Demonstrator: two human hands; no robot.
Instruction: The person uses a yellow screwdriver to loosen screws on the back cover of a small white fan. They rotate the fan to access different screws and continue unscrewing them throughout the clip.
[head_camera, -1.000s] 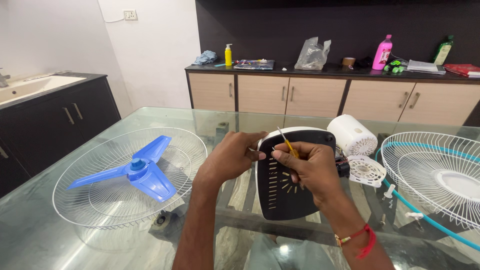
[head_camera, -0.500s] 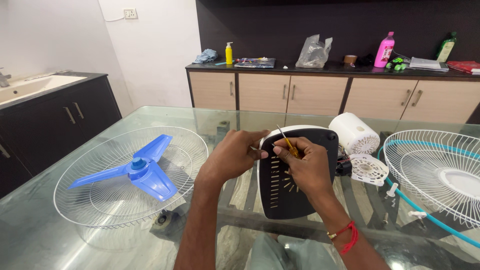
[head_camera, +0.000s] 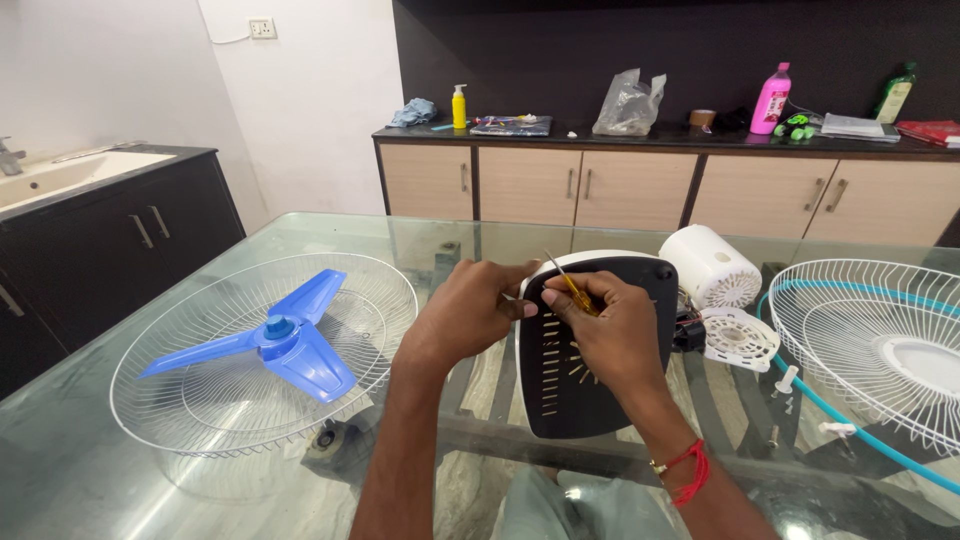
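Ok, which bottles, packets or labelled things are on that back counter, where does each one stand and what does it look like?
Yellow pump bottle with white top: left part of the counter, slim, upright.
Clear crumpled plastic bag: middle of the counter.
Brown tape roll: right of the bag, lying flat.
Pink bottle with a label: right part, upright.
Dark green bottle with a pale label: further right, upright.
Red flat book-like thing: far right end.

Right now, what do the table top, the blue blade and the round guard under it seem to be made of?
Table top: glass, glossy, shows reflections and the frame beneath. Blue blade: likely plastic, smooth, evenly coloured. Round guard: thin wire, probably metal with white coating.
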